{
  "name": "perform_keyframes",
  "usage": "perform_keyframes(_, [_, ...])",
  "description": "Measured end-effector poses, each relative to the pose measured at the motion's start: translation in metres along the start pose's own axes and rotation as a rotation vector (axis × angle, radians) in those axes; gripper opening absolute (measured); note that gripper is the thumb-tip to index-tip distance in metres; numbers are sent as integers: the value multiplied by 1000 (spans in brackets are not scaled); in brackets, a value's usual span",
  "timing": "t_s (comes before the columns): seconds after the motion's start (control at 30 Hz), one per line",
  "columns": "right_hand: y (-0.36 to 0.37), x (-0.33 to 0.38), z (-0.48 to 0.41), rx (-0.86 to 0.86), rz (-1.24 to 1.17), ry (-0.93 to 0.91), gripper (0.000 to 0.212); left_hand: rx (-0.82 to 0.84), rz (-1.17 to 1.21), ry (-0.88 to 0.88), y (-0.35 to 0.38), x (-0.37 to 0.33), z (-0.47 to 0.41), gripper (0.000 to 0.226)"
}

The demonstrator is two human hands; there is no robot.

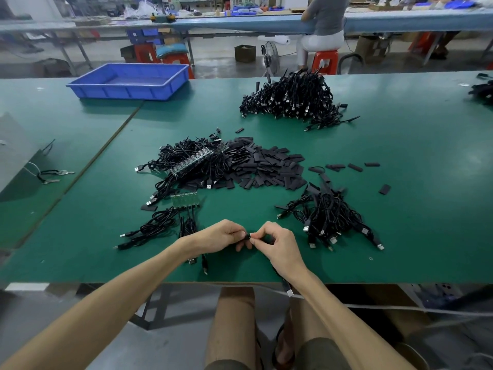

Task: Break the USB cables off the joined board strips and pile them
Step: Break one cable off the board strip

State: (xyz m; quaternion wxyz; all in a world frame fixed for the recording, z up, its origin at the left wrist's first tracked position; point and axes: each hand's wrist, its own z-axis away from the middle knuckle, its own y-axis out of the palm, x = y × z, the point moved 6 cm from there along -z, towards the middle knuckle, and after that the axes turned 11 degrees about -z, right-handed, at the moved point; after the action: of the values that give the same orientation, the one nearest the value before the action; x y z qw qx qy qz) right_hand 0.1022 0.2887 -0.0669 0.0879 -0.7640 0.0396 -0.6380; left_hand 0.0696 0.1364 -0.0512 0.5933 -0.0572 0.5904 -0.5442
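We sit at the green counter (400, 188) with both hands close together near its front edge. Our left hand (221, 236) and right hand (278, 243) meet at a small black piece (248, 235). The grip of each hand is clamped on it, thumb and forefinger pinching it from either side, and the other fingers are curled beneath. A USB cable (283, 282) runs out from under our right wrist, and its silver plug hangs just past the counter's edge. We cannot tell whether the pinched piece is joined to it.

Just beyond our left hand lies a short green board strip (185, 200). Black cables are still attached along its near side and trail toward us and off to the left. Farther back, a long board strip (198, 161) rests tilted on a tangle of cables. That tangle touches a spread of flat black sleeves (269, 168) on its right, and a few sleeves lie scattered loose beyond.

Near our right hand sits a small pile of cables (330, 220), their plugs fanned toward the front edge. A much larger cable heap (293, 100) stands well apart, toward the far side of the counter. A blue tray (128, 93) sits at the far left. Behind the counter, a person (325, 20) sits on a red stool (325, 61) at another bench.
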Motion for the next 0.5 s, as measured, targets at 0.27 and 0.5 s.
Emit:
perform_keyframes(0.27, [-1, -4, 0, -3, -12, 4, 21, 54, 16, 59, -3, 1, 2, 34])
perform_keyframes(0.5, [-3, 2, 0, -18, 15, -44, 38, 31, 30, 37, -3, 5, -2, 34])
